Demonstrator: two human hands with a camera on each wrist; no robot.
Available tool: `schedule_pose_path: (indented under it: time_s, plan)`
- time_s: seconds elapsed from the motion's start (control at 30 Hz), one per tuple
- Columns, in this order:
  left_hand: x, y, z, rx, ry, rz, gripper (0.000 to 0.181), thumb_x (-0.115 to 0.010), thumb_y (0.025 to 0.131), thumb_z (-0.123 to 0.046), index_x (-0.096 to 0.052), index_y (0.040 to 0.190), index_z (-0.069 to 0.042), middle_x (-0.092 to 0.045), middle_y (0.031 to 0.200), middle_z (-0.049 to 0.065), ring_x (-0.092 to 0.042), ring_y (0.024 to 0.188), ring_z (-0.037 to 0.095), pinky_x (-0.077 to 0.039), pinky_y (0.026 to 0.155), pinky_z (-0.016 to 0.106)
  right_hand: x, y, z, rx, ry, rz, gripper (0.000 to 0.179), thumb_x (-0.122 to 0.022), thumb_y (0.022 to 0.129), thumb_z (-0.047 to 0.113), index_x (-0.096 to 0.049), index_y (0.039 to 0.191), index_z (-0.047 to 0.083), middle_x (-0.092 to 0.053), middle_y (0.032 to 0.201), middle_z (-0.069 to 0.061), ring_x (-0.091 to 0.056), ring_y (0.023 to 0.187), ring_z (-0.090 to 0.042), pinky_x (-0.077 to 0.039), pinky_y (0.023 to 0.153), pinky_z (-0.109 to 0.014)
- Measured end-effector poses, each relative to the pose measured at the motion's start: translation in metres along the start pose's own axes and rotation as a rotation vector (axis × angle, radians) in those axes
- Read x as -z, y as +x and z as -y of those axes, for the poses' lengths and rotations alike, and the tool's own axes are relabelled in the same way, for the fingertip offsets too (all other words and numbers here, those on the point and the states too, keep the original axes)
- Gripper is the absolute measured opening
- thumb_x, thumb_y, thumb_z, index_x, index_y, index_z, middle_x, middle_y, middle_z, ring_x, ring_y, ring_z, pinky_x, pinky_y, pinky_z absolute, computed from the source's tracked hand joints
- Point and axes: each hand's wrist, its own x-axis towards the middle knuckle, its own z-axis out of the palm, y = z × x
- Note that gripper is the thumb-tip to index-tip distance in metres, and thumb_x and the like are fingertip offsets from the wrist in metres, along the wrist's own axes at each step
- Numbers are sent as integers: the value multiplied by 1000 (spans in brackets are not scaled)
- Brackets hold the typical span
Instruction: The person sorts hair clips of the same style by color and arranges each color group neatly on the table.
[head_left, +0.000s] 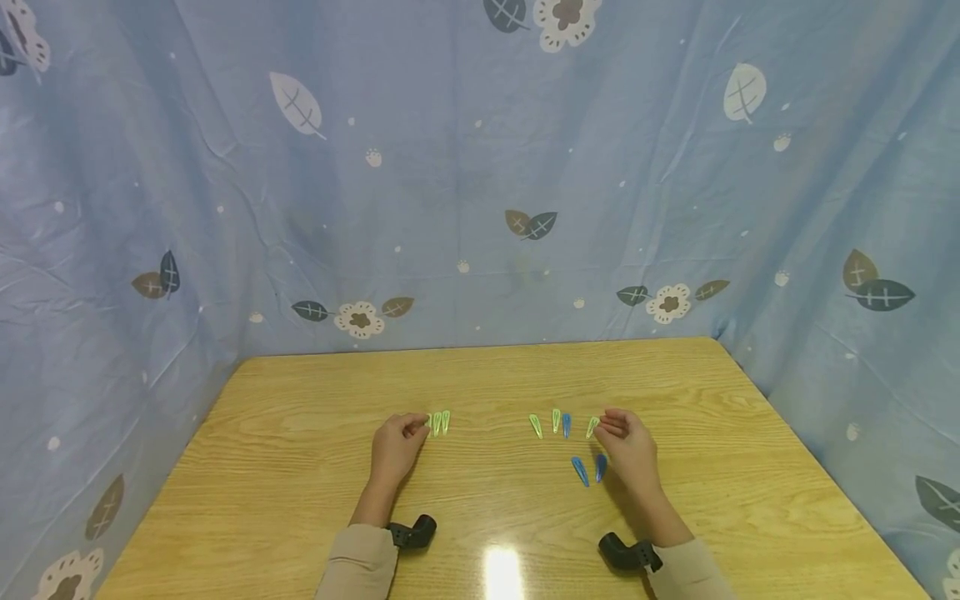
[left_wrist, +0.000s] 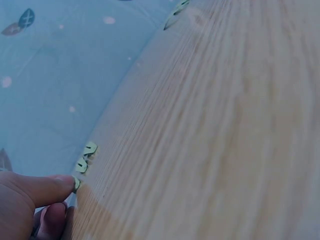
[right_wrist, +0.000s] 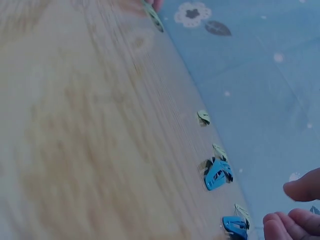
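Note:
My left hand point(head_left: 395, 447) pinches a light green snap hair clip point(left_wrist: 76, 184) at the left end of a short row. Right beside it lie two more green hair clips, the middle one point(head_left: 437, 423) and the outer one point(head_left: 446, 421). My right hand point(head_left: 632, 446) hovers by another green hair clip point(head_left: 592, 427), thumb and fingers apart in the right wrist view. Below that clip, a blue hair clip point(head_left: 602, 467) lies close under the right hand, and a second blue clip point(head_left: 580, 471) lies slanted to its left.
Farther left of the right hand lie a tilted green clip point(head_left: 536, 426), an upright green clip point(head_left: 556, 420) and a blue clip point(head_left: 566, 425). Everything rests on a wooden table point(head_left: 480, 517). A blue patterned curtain point(head_left: 457, 167) hangs behind the table and along its sides.

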Motion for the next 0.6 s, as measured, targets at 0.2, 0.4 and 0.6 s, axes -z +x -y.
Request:
schedule_pose_path:
  time_s: [0.2, 0.4, 0.6]
  plan:
    - [0, 1, 0, 10, -2, 9, 16, -71, 85, -9, -74, 100, -3, -58, 77, 1, -48, 69, 14, -41, 61, 26, 0, 2, -1, -9, -79, -8, 38, -62, 92, 9, -51, 124, -9, -60, 117, -25, -60, 108, -36, -52, 81, -24]
    - [2, 1, -2, 16, 1, 6, 16, -71, 85, -9, -74, 99, -3, -57, 77, 1, -48, 69, 14, -41, 61, 27, -2, 5, -1, 9, -131, -17, 35, -63, 90, 7, -54, 118, -11, -63, 110, -26, -62, 102, -37, -54, 77, -30]
    - [2, 1, -2, 19, 5, 11, 16, -71, 85, -9, -74, 99, -3, -57, 77, 1, -48, 69, 14, -40, 61, 26, -4, 8, 2, 33, -219, -24, 32, -64, 87, 4, -56, 113, -13, -64, 102, -26, -64, 96, -38, -55, 76, -36]
